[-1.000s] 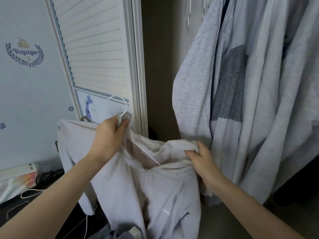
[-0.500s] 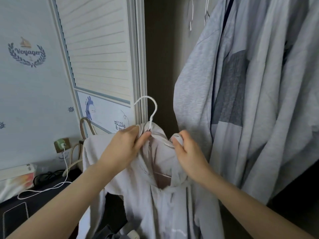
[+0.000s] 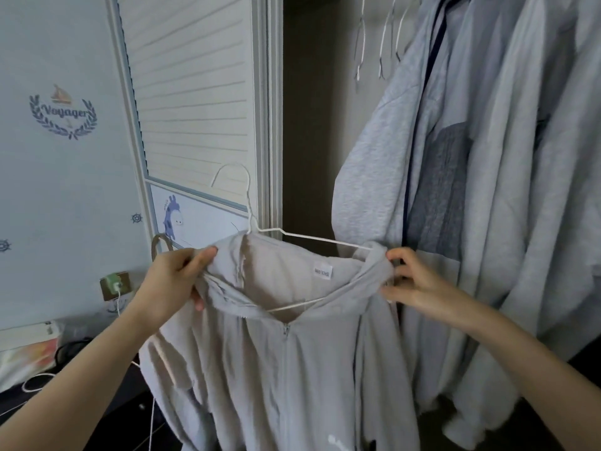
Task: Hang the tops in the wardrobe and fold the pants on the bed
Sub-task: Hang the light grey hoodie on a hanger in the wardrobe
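A light grey zip-up hooded top (image 3: 292, 369) hangs spread on a white wire hanger (image 3: 248, 203), held up in front of the open wardrobe (image 3: 309, 125). My left hand (image 3: 172, 281) grips the top's left shoulder. My right hand (image 3: 413, 281) pinches its right shoulder, where the hanger's end goes under the fabric. The hanger's hook stands free above the collar. A white label shows inside the neck.
Several grey tops (image 3: 471, 190) hang at the right inside the wardrobe, with empty wire hangers (image 3: 380, 43) above them. A slatted wardrobe door (image 3: 195, 92) stands at the left. A dark desk (image 3: 65, 402) with cables and a charger sits at lower left.
The top was bunched between my hands; both hands have moved apart to its shoulders, and it now hangs spread wide on the hanger.
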Action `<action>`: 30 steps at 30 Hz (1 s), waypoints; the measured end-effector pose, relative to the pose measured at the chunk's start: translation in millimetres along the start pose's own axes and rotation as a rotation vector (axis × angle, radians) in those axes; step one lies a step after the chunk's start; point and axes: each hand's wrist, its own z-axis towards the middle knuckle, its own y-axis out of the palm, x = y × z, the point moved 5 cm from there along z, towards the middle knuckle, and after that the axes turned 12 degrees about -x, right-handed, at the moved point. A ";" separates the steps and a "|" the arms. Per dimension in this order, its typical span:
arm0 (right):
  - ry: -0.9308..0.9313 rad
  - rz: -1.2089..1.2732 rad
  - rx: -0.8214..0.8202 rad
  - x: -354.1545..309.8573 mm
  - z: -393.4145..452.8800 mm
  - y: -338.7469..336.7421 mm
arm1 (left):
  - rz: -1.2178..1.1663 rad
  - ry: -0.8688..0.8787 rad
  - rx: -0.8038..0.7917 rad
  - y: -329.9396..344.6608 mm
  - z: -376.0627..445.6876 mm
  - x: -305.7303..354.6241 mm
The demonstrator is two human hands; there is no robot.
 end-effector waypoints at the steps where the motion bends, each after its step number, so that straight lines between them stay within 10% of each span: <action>1: 0.007 -0.133 -0.008 -0.9 0.3 -0.9 | -0.033 0.011 0.004 -2.3 1.9 1.7; 8: -0.235 -0.655 0.137 -61.7 4.3 2.6 | 0.065 0.130 -0.118 16.0 16.0 36.8; 14: -0.320 -0.367 0.061 -91.0 18.1 9.1 | -0.057 0.224 -0.232 25.1 31.4 48.6; 21: -0.165 -0.144 -0.013 -77.7 9.6 -14.1 | -0.127 0.071 0.048 -20.7 60.5 -3.4; 30: -0.062 0.471 -0.006 -120.6 -13.7 -52.6 | -0.513 0.069 -0.134 -3.8 92.1 21.7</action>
